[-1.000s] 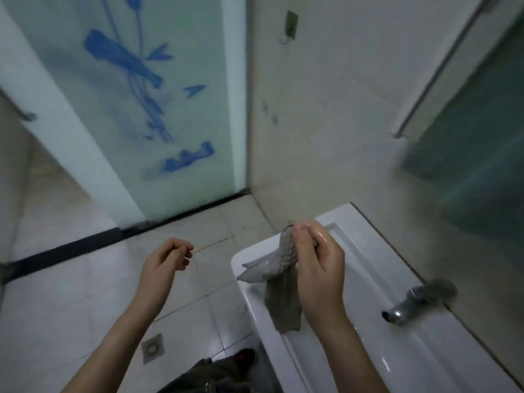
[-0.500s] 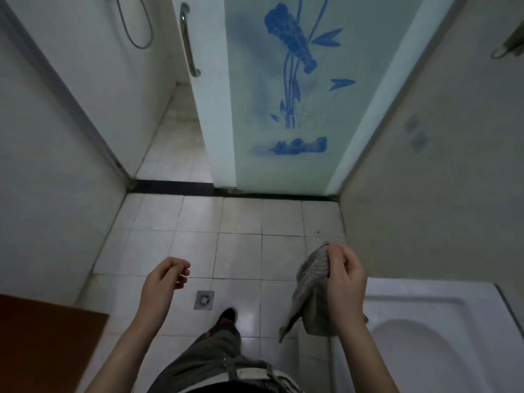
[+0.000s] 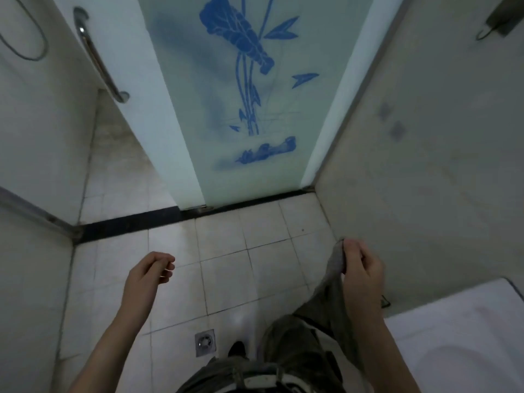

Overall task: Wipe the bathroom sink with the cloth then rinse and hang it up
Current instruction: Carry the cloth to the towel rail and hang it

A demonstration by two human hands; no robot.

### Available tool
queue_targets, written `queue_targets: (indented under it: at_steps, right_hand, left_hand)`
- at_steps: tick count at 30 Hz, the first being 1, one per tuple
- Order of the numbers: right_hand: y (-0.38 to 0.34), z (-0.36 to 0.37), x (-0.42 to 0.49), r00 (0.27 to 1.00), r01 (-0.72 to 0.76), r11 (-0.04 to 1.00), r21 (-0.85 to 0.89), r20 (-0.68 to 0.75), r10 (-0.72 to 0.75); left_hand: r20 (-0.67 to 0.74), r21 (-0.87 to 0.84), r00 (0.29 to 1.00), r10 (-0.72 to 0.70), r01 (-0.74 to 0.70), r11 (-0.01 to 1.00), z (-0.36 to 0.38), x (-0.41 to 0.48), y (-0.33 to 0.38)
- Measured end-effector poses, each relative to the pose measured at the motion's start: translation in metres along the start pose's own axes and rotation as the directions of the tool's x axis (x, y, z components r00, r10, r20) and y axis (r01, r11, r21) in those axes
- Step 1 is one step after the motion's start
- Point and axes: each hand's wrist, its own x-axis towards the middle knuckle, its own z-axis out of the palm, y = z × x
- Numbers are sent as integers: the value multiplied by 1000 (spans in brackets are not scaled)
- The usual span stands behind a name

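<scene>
My right hand (image 3: pixel 361 272) pinches the top edge of a grey cloth (image 3: pixel 333 275), which hangs limp in front of my leg, left of the white sink (image 3: pixel 442 324). The sink fills the bottom right corner; only its rim and part of the basin show. My left hand (image 3: pixel 150 272) floats over the floor tiles with its fingers curled in and nothing in it. A metal wall hook (image 3: pixel 494 25) sticks out of the beige wall at the top right, far above the cloth.
A frosted glass door (image 3: pixel 241 109) with a blue plant print stands ahead, with a chrome handle (image 3: pixel 95 55) on its left frame. A floor drain (image 3: pixel 204 342) sits by my shoe. A shower hose (image 3: pixel 28 43) loops on the far left wall.
The view has swung left, away from the sink and tap, toward the glass door. My right hand carried the cloth off the basin; it now hangs beside the sink. My left hand stays curled.
</scene>
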Motion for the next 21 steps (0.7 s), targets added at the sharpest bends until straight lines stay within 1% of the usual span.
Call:
queue_targets:
  at_steps: [2,5,9,12,14,16,18,21]
  right_hand:
    - [-4,-2,28,998,25,1000,4,-53,-25]
    - [-2,-3,70,993,69,997,-43,-96,-73]
    - [16,-7,138,984,29,994,-109,-173,-48]
    - [20,-14,186,978,5,994,-110,-208,-28]
    - [15,-18,216,970,14,995,-102,-240,-38]
    - [6,-22,243,964,27,995,-93,-260,-50]
    - [-5,-24,266,962,46,992,-120,-261,-76]
    - [-22,-26,299,958,60,987,-151,-267,-99]
  left_hand:
    - [61,-1,998,18,-18,1000,28,35,21]
    - [139,-20,990,20,-18,1000,74,78,46]
    - [237,-32,971,24,-17,999,149,135,86]
    - [324,-30,945,53,-46,998,204,171,128]
    - [405,-21,909,93,-93,995,238,194,157]
    - [494,-6,860,132,-149,989,269,216,186]
    - [561,4,812,159,-195,981,297,236,217]
    - [657,-15,720,225,-286,958,336,256,268]
